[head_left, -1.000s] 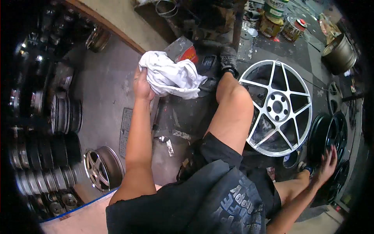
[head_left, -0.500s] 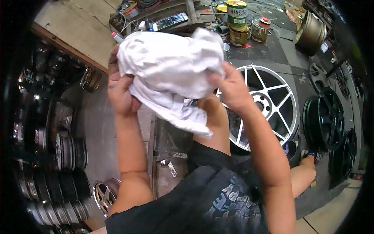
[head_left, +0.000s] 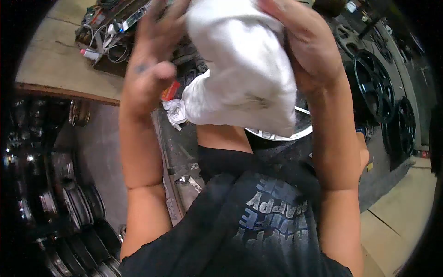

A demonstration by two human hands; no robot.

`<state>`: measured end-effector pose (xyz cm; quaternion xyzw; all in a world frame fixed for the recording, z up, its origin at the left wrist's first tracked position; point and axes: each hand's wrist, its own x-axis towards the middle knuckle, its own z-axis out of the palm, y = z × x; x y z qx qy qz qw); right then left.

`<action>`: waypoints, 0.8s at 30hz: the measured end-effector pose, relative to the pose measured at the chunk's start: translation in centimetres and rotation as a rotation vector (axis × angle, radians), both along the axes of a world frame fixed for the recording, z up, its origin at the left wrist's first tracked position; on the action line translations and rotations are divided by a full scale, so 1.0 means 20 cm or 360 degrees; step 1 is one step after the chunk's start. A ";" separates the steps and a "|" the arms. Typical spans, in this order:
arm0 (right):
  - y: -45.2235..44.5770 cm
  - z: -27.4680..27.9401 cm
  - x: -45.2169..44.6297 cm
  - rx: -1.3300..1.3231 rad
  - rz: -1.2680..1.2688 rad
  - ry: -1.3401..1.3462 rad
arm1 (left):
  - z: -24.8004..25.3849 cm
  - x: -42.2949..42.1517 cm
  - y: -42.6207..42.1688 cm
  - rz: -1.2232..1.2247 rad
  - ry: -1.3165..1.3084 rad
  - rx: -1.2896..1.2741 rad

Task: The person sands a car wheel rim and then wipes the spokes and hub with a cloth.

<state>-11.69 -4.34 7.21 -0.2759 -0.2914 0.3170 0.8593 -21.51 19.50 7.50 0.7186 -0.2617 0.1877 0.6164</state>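
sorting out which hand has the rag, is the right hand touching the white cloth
Touching. The head view shows the right hand gripping the white cloth by its upper right part, with a digit lapped over the fabric.

From my end I count two bare hands, one left hand and one right hand; one crumpled white cloth; one round silver metal wheel, partly hidden; one white tube with a pink cap. The dark stacked wheels are too dim to count.
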 end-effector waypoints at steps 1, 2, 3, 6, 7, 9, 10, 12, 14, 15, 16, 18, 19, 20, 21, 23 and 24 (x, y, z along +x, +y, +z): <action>0.03 0.10 0.01 0.0192 0.0365 0.0101 | -0.07 0.07 0.08 0.0102 0.0267 0.0076; 0.01 0.15 0.02 0.0296 0.0530 0.0105 | -0.13 0.12 0.17 0.0208 0.0537 0.0154; -0.05 0.15 0.01 0.0335 0.0475 0.0078 | -0.11 0.17 0.13 0.0095 0.0562 0.0140; -0.30 0.01 -0.05 0.0169 -0.0207 0.0001 | 0.09 0.30 -0.22 0.0084 0.0326 0.0030; -0.35 -0.07 -0.07 0.0057 -0.0395 0.0003 | 0.20 0.28 -0.41 0.0269 0.0263 0.0010; -0.40 -0.23 -0.13 -0.0216 -0.0702 0.0047 | 0.26 0.33 -0.40 -0.0174 0.0487 0.0108; -0.42 -0.32 -0.17 -0.0344 -0.0802 0.0064 | 0.25 0.34 -0.44 -0.0209 0.0559 0.0265; -0.44 -0.47 -0.23 -0.0575 -0.0946 0.0097 | 0.13 0.38 -0.55 -0.0159 0.0483 0.0596; -0.50 -0.56 -0.28 -0.0763 -0.1058 0.0097 | -0.17 0.46 -0.68 -0.0121 0.0009 0.0776; -0.54 -0.58 -0.30 -0.0855 -0.1104 0.0088 | -0.28 0.42 -0.73 -0.0394 0.0342 0.0663; -0.58 -0.59 -0.31 -0.0941 -0.1154 0.0067 | -0.36 0.35 -0.77 -0.0676 0.0664 0.0534; -0.68 -0.58 -0.33 -0.1141 -0.1251 -0.0016 | -0.54 0.22 -0.80 -0.0918 0.0862 0.0444; -0.73 -0.58 -0.33 -0.1260 -0.1303 -0.0065 | -0.61 0.16 -0.83 -0.1174 0.1070 0.0368; -0.78 -0.57 -0.32 -0.1383 -0.1356 -0.0111 | -0.65 0.10 -0.86 -0.1440 0.1280 0.0286; -0.82 -0.57 -0.30 -0.1530 -0.1395 -0.0155 | -0.59 0.05 -0.86 -0.1533 0.1268 0.0226; -0.85 -0.60 -0.26 -0.1862 -0.1439 -0.0272 | -0.68 -0.09 -0.97 -0.1458 0.1070 0.0151; -0.84 -0.63 -0.25 -0.2063 -0.1427 -0.0349 | -0.82 -0.16 -1.08 -0.1291 0.0898 0.0145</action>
